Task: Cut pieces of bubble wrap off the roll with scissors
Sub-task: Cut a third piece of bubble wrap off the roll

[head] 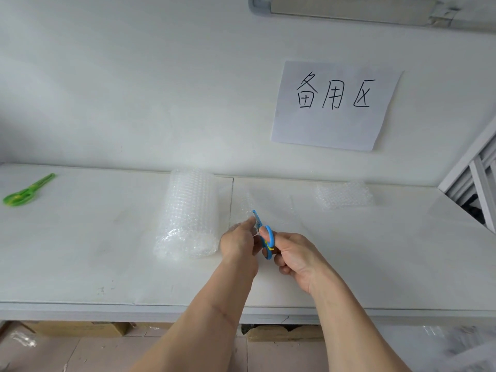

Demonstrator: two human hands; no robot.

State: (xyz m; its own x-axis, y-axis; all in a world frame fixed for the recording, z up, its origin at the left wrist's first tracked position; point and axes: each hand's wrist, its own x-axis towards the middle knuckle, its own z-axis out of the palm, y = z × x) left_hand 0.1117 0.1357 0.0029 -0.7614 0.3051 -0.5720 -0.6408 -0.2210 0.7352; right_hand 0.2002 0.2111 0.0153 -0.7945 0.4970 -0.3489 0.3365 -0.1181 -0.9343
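A clear bubble wrap roll (188, 213) lies on the white table (107, 251), its axis running away from me. A loose sheet (244, 208) unrolls from it to the right. My left hand (240, 238) pinches the near edge of that sheet. My right hand (294, 257) holds small blue scissors (264, 234), thumb and fingers through the loops, blades pointing away into the sheet beside my left fingers. How wide the blades stand apart is hard to tell.
Green scissors (25, 190) lie at the table's far left. A pile of cut bubble wrap pieces (345, 194) sits at the back right. A paper sign (335, 106) hangs on the wall. Cardboard boxes (284, 332) stand under the table.
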